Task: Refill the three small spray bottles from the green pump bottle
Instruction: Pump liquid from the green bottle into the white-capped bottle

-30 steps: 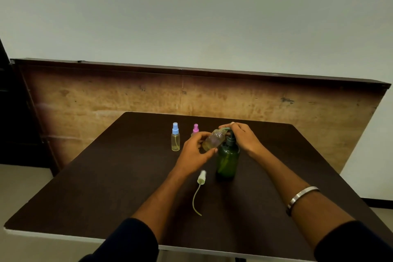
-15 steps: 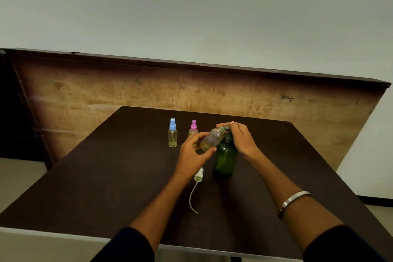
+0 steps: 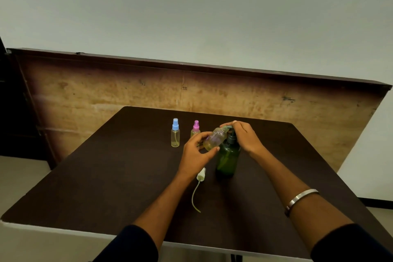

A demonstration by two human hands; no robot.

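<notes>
The green pump bottle [image 3: 227, 158] stands upright near the middle of the dark table [image 3: 106, 172]. My right hand [image 3: 244, 136] rests on its pump head, fingers curled over the top and spout. My left hand [image 3: 196, 151] grips an uncapped small clear spray bottle [image 3: 214, 139], tilted with its mouth up against the pump spout. That bottle's white spray cap [image 3: 201, 175] with its dip tube lies on the table just in front of the green bottle. Two capped small bottles stand behind: a blue-capped one [image 3: 175, 133] and a pink-capped one [image 3: 195, 128], partly hidden by my left hand.
A brown wooden panel [image 3: 127, 95] stands behind the table's far edge. The table's near edge [image 3: 63, 231] is white. A metal bangle [image 3: 301, 197] circles my right wrist.
The hands and bottles keep the same pose. Only the view shifts a little as my head moves.
</notes>
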